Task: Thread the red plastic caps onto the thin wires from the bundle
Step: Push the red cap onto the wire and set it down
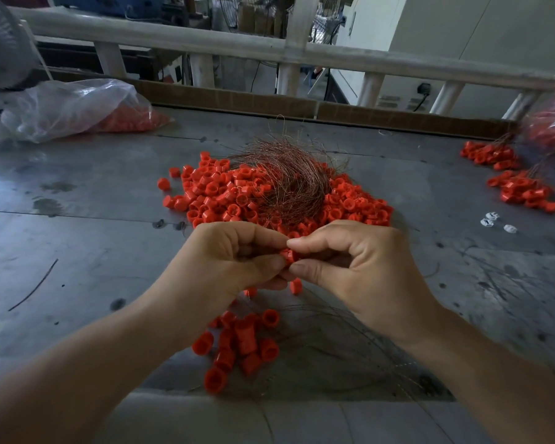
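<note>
My left hand [228,261] and my right hand [350,264] meet above the grey metal table [77,193], both pinching one red plastic cap [289,256] between thumbs and forefingers. A second cap [296,286] hangs just below them. Any wire in the fingers is too thin to make out. Beyond the hands lies a large heap of loose red caps [225,193], with the bundle of thin brownish wires [289,174] lying over its middle. Under my wrists sits a cluster of caps [241,347] with thin wires trailing to the right.
A clear plastic bag with red caps [77,107] lies at the back left. More red caps [513,184] and another bag sit at the right edge. Small white parts [494,221] lie nearby. A cardboard strip and pale railing [205,43] border the table's far side.
</note>
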